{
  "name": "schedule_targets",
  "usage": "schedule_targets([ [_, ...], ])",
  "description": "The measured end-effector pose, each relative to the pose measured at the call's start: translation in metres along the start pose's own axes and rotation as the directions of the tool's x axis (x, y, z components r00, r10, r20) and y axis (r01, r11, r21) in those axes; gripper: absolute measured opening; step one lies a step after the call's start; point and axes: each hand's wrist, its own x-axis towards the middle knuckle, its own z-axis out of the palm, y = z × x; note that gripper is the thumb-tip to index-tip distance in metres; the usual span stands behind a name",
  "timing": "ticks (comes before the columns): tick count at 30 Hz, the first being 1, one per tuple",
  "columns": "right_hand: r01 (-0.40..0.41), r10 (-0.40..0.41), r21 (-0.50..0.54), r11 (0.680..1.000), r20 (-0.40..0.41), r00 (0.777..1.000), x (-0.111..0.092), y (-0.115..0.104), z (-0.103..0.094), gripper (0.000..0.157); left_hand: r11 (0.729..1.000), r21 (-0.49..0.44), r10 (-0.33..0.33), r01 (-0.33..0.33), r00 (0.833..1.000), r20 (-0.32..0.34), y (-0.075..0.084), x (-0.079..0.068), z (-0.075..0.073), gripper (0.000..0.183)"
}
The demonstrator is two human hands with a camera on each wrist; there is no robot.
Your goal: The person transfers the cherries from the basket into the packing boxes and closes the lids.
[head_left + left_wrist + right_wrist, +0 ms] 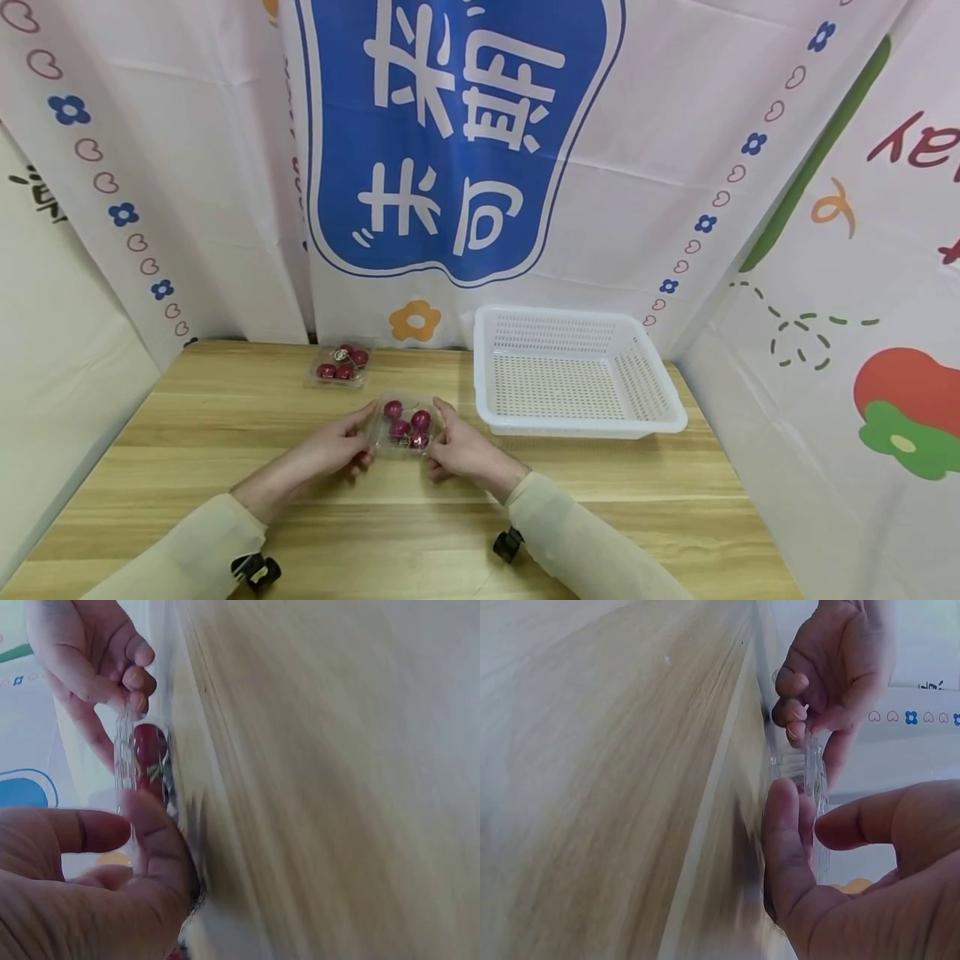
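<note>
A clear plastic box (pixel 406 427) with several dark red cherries (pixel 421 420) inside is between my two hands, over the middle of the table. My left hand (pixel 335 447) pinches its left edge between thumb and fingers, while my right hand (pixel 467 451) grips the opposite edge. Seen from the left wrist, the box (pixel 126 757) is edge-on with red cherries (pixel 150 745) behind the clear plastic. From the right wrist, the thumb and fingers of the right hand (pixel 862 877) close on the near edge of the box (pixel 814 766). Whether its underside touches the wood cannot be told.
Another clear box of cherries (pixel 342 365) sits farther back to the left, close to the curtain. A white perforated plastic basket (pixel 570 427) stands at the back right. The wooden table (pixel 390 533) is walled in by printed curtains (pixel 225 167) behind and at both sides.
</note>
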Motion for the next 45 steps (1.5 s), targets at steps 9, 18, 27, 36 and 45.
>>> schedule_targets([
  [9, 0.016, -0.017, -0.015, 1.0, -0.029, 0.999, 0.003, 0.0, 0.004, 0.095, 0.998, -0.056, -0.022, 0.019, 0.998, -0.059, 0.0, 0.006, 0.006, 0.072],
  [18, 0.018, -0.017, 0.021, 1.0, -0.043, 0.999, 0.005, 0.001, 0.004, 0.101, 0.962, -0.273, -0.037, 0.031, 0.999, -0.017, 0.0, 0.011, 0.01, 0.066],
  [27, 0.01, -0.009, 0.036, 0.999, -0.029, 1.0, 0.005, -0.002, 0.004, 0.103, 0.94, -0.34, -0.054, 0.04, 0.998, -0.034, -0.002, 0.012, 0.015, 0.078],
  [36, 0.008, -0.007, 0.034, 0.999, -0.036, 0.999, 0.003, -0.005, 0.005, 0.103, 0.945, -0.326, -0.027, 0.013, 0.999, -0.038, -0.001, 0.014, 0.019, 0.082],
  [45, 0.013, -0.013, -0.003, 1.0, -0.024, 1.0, 0.004, -0.002, 0.003, 0.103, 0.978, -0.205, -0.043, 0.03, 0.997, -0.061, 0.0, 0.014, 0.015, 0.075],
])
